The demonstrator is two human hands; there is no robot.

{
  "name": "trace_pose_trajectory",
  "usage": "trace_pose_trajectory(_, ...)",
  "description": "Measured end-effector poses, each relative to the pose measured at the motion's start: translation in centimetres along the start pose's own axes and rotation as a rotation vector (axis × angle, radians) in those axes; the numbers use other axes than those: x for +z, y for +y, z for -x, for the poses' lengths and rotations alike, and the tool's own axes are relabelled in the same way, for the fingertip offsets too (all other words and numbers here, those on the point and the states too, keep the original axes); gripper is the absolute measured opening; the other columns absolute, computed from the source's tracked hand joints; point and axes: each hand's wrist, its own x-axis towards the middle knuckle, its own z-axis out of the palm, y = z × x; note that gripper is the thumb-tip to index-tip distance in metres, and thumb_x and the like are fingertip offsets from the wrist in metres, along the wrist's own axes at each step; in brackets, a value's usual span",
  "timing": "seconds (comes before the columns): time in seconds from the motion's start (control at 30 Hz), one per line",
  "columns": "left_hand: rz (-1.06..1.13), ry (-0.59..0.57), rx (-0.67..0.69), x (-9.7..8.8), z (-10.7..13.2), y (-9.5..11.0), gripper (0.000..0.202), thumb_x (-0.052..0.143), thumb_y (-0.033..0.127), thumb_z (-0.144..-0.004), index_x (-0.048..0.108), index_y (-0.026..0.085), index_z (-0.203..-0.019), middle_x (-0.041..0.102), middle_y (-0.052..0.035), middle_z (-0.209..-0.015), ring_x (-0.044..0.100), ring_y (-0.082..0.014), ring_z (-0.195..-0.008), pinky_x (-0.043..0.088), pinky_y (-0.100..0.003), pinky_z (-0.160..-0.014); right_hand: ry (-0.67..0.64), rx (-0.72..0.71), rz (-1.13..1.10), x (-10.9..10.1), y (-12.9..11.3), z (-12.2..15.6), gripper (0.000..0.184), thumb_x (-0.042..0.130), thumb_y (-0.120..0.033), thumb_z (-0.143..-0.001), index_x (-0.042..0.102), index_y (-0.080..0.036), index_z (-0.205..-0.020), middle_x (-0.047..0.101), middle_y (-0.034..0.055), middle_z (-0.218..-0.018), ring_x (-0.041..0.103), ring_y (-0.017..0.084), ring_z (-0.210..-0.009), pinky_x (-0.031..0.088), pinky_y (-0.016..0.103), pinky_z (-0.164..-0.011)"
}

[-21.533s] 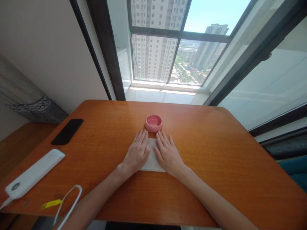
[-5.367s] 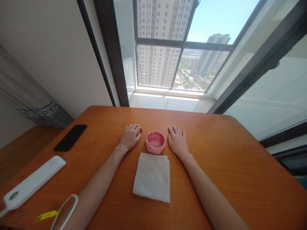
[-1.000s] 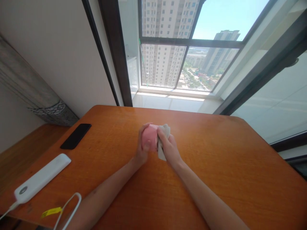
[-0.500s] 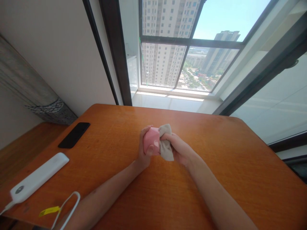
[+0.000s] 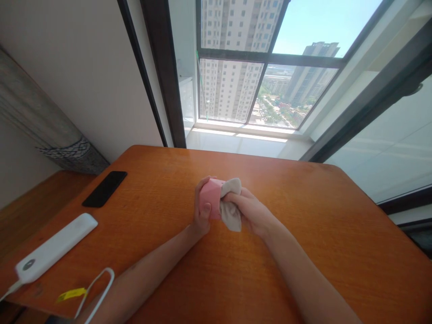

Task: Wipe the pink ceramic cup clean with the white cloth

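Observation:
My left hand (image 5: pixel 201 215) grips a small pink bowl (image 5: pixel 209 200), tipped on its side and lifted off the orange wooden table (image 5: pixel 303 234). Its fingers wrap round the bowl's outer wall. My right hand (image 5: pixel 251 211) is closed on a bunched white cloth (image 5: pixel 231 211) and presses it against the bowl's right side. Both hands meet near the middle of the table. The inside of the bowl is hidden from view.
A black phone (image 5: pixel 104 189) lies at the table's far left. A white power bank (image 5: pixel 54 253) with a white cable (image 5: pixel 94 292) and yellow tag (image 5: pixel 70 294) sits at the near left edge. A large window (image 5: pixel 253 67) lies beyond the far edge.
Earlier the bowl stood on the table with the folded cloth flat before it. Both are now lifted. In the last second my right hand has shifted the cloth slightly lower on the bowl.

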Motion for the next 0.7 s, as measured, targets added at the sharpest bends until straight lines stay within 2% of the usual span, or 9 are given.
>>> trace_pose_trajectory(0.07, 0.019, -0.008, 0.005, 0.0, 0.0, 0.1, 0.068, 0.054, 0.071, -0.098, 0.048, 0.032, -0.153, 0.060, -0.0101, -0.152, 0.062, -0.0356, -0.137, 0.050, -0.056, -0.121, 0.007, 0.010, -0.055, 0.1, 0.2, 0.0, 0.015, 0.065, -0.028, -0.073, 0.066, -0.020, -0.086, 0.062, -0.0012, -0.074, 0.055, 0.017, -0.071, 0.046, 0.028, -0.068)
trace_pose_trajectory(0.17, 0.093, 0.022, -0.006, 0.2, -0.1, -0.1, 0.066, 0.057, 0.070, -0.098, 0.050, 0.031, -0.151, 0.063, -0.0111, -0.149, 0.065, -0.0352, -0.133, 0.053, -0.055, -0.117, -0.095, -0.198, 0.221, -0.3, 0.2, 0.2, 0.003, 0.060, -0.023, -0.077, 0.061, -0.021, -0.075, 0.054, -0.0035, -0.069, 0.044, 0.013, -0.066, 0.039, 0.026, -0.064)
trace_pose_trajectory(0.27, 0.094, 0.068, -0.027, 0.2, -0.2, -0.3, 0.066, 0.056, 0.069, -0.099, 0.051, 0.027, -0.151, 0.062, -0.0120, -0.150, 0.065, -0.0331, -0.133, 0.054, -0.053, -0.117, -0.216, -0.335, 0.454, -0.6, 0.0, 0.4, 0.015, 0.055, -0.019, -0.081, 0.053, -0.021, -0.066, 0.048, -0.0038, -0.067, 0.037, 0.012, -0.065, 0.031, 0.027, -0.062)
trace_pose_trajectory(0.33, 0.075, 0.063, -0.030, 0.1, -0.2, -0.5, 0.065, 0.056, 0.067, -0.100, 0.051, 0.027, -0.151, 0.062, -0.0118, -0.150, 0.066, -0.0322, -0.133, 0.053, -0.053, -0.119, -0.181, -0.298, 0.389, -0.4, 0.1, 0.3, 0.016, 0.057, -0.022, -0.083, 0.054, -0.021, -0.067, 0.050, -0.0038, -0.067, 0.039, 0.013, -0.066, 0.032, 0.027, -0.062)
trace_pose_trajectory(0.43, 0.049, 0.066, -0.012, 0.1, -0.2, -0.5, 0.062, 0.057, 0.068, -0.099, 0.054, 0.029, -0.147, 0.063, -0.0104, -0.147, 0.065, -0.0319, -0.134, 0.051, -0.053, -0.121, -0.016, -0.147, 0.071, 0.2, 0.6, -0.1, 0.013, 0.064, -0.032, -0.084, 0.062, -0.021, -0.078, 0.056, -0.0030, -0.069, 0.049, 0.015, -0.068, 0.043, 0.027, -0.067)
trace_pose_trajectory(0.5, 0.066, 0.080, -0.007, 0.2, -0.2, -0.5, 0.058, 0.058, 0.067, -0.099, 0.057, 0.030, -0.143, 0.066, -0.0097, -0.144, 0.065, -0.0319, -0.134, 0.052, -0.052, -0.120, 0.030, -0.134, -0.022, 0.4, 0.9, -0.3, 0.013, 0.066, -0.033, -0.082, 0.064, -0.021, -0.082, 0.059, -0.0023, -0.072, 0.052, 0.016, -0.069, 0.046, 0.028, -0.069)
trace_pose_trajectory(0.6, 0.138, 0.089, 0.001, 0.3, -0.3, -0.4, 0.057, 0.060, 0.065, -0.099, 0.059, 0.029, -0.143, 0.070, -0.0100, -0.138, 0.069, -0.0316, -0.129, 0.058, -0.048, -0.113, -0.111, -0.286, 0.223, 0.0, 0.8, -0.2, 0.009, 0.061, -0.024, -0.082, 0.060, -0.020, -0.074, 0.053, -0.0034, -0.069, 0.043, 0.013, -0.065, 0.038, 0.027, -0.063)
trace_pose_trajectory(0.7, 0.169, 0.084, -0.015, 0.4, -0.4, -0.4, 0.058, 0.059, 0.061, -0.101, 0.057, 0.029, -0.148, 0.068, -0.0094, -0.144, 0.069, -0.0303, -0.129, 0.059, -0.045, -0.111, -0.255, -0.409, 0.439, -0.7, 0.4, -0.1, 0.016, 0.058, -0.018, -0.083, 0.055, -0.020, -0.067, 0.052, -0.0024, -0.071, 0.041, 0.013, -0.067, 0.033, 0.028, -0.064)
